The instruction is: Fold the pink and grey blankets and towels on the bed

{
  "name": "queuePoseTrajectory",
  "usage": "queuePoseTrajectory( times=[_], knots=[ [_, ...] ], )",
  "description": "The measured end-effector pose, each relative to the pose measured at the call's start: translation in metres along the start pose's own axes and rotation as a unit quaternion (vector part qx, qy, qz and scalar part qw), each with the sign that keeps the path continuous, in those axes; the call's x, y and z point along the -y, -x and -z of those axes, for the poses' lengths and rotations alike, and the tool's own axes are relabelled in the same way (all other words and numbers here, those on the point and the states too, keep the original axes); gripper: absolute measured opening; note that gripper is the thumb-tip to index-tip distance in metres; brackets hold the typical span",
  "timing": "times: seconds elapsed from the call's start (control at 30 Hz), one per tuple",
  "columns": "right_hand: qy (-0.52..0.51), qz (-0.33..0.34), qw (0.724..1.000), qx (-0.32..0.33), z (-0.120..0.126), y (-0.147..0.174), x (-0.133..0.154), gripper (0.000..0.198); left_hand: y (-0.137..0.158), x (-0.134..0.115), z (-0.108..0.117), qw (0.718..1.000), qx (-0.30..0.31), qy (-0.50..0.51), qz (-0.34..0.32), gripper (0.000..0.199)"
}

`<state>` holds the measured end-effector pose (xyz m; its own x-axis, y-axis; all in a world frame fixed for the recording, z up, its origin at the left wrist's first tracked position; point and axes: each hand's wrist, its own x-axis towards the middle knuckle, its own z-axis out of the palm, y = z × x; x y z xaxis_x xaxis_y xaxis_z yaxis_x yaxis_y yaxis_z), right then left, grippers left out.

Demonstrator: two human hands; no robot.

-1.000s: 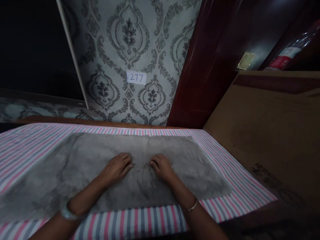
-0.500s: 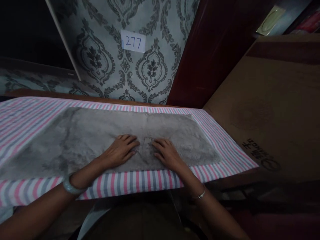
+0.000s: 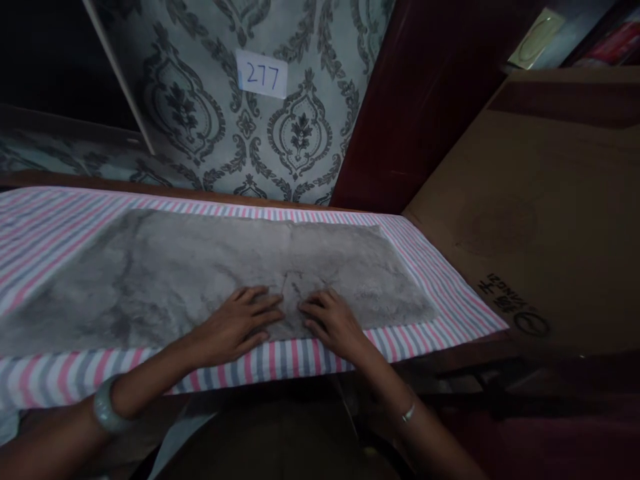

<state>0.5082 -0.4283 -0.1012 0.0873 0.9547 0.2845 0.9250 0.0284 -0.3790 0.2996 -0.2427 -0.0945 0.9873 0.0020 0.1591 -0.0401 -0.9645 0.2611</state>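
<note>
A grey plush cloth [image 3: 260, 247] lies spread out flat on a striped tablecloth [image 3: 465, 303] in pink, grey and white. My left hand [image 3: 237, 323] rests on the cloth near its front edge, palm down with the fingers apart. Close by on the right, my right hand [image 3: 334, 323] also lies on the cloth, fingers stretched out and slightly bent. A narrow gap with a few creases in the pile separates the two hands. Neither hand holds anything.
A large cardboard box [image 3: 550, 200] stands against the table's right side. Behind the table is a patterned wall with a paper marked 277 [image 3: 262, 75]. A dark screen [image 3: 55, 73] hangs at the upper left, and a dark red panel [image 3: 400, 107] rises at the back right.
Both hands have slid across the cloth toward its front edge, staying flat on it. The camera view has shifted slightly.
</note>
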Motion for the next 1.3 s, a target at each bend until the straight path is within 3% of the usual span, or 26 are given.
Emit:
queuePoseTrajectory(
  times=[0.13, 0.23, 0.33, 0.47, 0.63, 0.73, 0.87, 0.93, 1.03, 1.13, 1.3],
  knots=[
    [-0.037, 0.010, 0.999, -0.025, -0.002, 0.011, -0.008, 0.021, 0.024, -0.014, 0.010, 0.998, 0.009, 0.065, 0.003, 0.037],
    [-0.041, 0.010, 0.998, -0.043, 0.003, -0.006, -0.019, 0.026, 0.031, -0.004, 0.023, 0.995, -0.048, 0.058, 0.071, 0.035],
    [-0.032, 0.022, 0.997, -0.069, 0.000, -0.039, -0.022, 0.027, 0.038, 0.016, 0.032, 0.982, -0.101, -0.020, 0.157, 0.036],
    [-0.008, 0.061, 0.998, -0.020, -0.017, -0.072, -0.016, 0.037, 0.062, 0.030, 0.030, 0.973, -0.079, -0.076, 0.202, 0.035],
    [0.026, 0.053, 0.998, 0.014, -0.034, -0.068, -0.011, 0.041, 0.108, 0.024, 0.028, 0.977, -0.099, -0.046, 0.184, 0.028],
    [0.012, 0.061, 0.998, 0.012, -0.030, -0.069, -0.009, 0.038, 0.127, 0.026, 0.037, 0.973, -0.083, -0.011, 0.216, 0.029],
    [-0.005, 0.088, 0.996, 0.032, -0.024, -0.096, 0.013, 0.034, 0.126, 0.043, 0.050, 0.951, -0.136, -0.056, 0.270, 0.034],
    [-0.001, 0.111, 0.993, 0.049, -0.028, -0.114, 0.033, 0.043, 0.120, 0.051, 0.051, 0.936, -0.171, -0.118, 0.285, 0.033],
    [0.000, 0.152, 0.983, 0.098, -0.045, -0.130, 0.064, 0.057, 0.119, 0.058, 0.046, 0.916, -0.163, -0.191, 0.312, 0.035],
    [-0.018, 0.196, 0.969, 0.150, -0.060, -0.127, 0.081, 0.058, 0.140, 0.063, 0.040, 0.903, -0.149, -0.207, 0.347, 0.034],
    [-0.074, 0.262, 0.941, 0.198, -0.067, -0.106, 0.087, 0.055, 0.183, 0.074, 0.043, 0.868, -0.159, -0.181, 0.433, 0.035]
  ],
)
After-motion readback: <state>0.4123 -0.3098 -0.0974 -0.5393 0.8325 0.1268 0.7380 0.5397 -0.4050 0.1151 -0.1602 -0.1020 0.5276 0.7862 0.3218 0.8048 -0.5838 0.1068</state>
